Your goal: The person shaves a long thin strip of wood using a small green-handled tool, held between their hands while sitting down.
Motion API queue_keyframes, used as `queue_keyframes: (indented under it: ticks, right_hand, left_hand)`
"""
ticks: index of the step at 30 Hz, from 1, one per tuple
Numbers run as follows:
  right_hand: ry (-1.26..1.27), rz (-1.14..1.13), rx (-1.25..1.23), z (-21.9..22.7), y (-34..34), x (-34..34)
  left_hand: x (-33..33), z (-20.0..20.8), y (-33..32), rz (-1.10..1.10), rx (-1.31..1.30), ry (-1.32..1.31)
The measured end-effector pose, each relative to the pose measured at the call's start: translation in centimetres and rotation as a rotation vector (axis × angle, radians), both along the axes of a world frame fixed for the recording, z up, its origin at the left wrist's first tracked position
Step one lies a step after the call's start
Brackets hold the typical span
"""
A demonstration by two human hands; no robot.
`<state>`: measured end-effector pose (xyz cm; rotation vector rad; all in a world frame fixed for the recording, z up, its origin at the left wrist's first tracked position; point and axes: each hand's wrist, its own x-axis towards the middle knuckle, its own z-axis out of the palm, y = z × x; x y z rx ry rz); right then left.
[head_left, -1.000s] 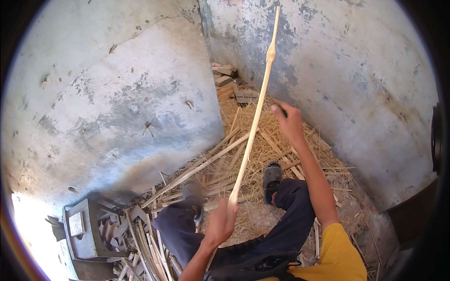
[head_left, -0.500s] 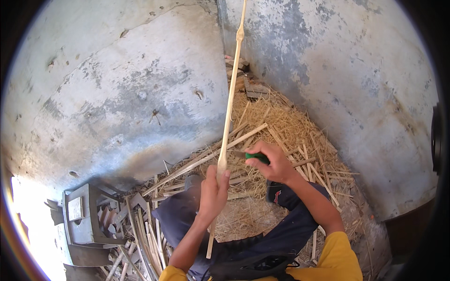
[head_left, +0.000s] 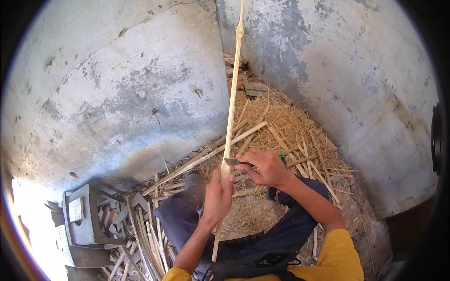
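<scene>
1. My left grip (head_left: 218, 199) is closed around a pale wooden stick (head_left: 232, 117), toward its lower end; my fingers curl over one side and my thumb lies along the other; a short length of the stick sticks out below this grip, while the long part runs up and away above it, leaning slightly right, past a knobby swelling and out of view at the top.
2. My right grip (head_left: 267, 168), just above and to the right of the left one, is closed on a small knife (head_left: 230, 162) with a green handle (head_left: 282, 157); the blade points left and lies against the stick, just above my left grip; I cannot tell how deep its edge sits.
3. Beyond both grips lies a heap of straw-coloured shavings (head_left: 276, 117); loose strips (head_left: 323, 185) lie to the right of my right grip.
4. Well to the left of my left grip stands a grey box-like frame (head_left: 86, 234); long, thin slats (head_left: 147, 239) lie between the two; dark trousers (head_left: 178, 220) cover my legs on either side.
</scene>
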<state>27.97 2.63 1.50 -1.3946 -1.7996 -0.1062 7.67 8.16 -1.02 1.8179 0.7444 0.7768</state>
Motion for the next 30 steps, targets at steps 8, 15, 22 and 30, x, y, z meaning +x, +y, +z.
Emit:
queue_keyframes:
  ticks: [8, 15, 22, 30]
  right_hand:
    - [0.038, -0.096, 0.208, -0.7, 1.8, 1.6]
    - [0.326, -0.517, 0.15, 1.8, 4.3, 12.6]
    - [0.666, -0.431, -0.242, -0.5, 2.5, 11.2]
    - [0.965, 0.063, -0.188, 1.1, 1.5, 5.2]
  left_hand:
    - [-0.4, 0.8, -1.0, 0.003, -0.015, 0.017]
    - [-2.7, 0.6, -3.3, -0.056, -0.016, 0.226]
    - [-2.6, 1.8, -1.5, 0.002, 0.019, 0.184]
    - [-0.4, 2.0, -0.4, -0.042, 0.03, 0.14]
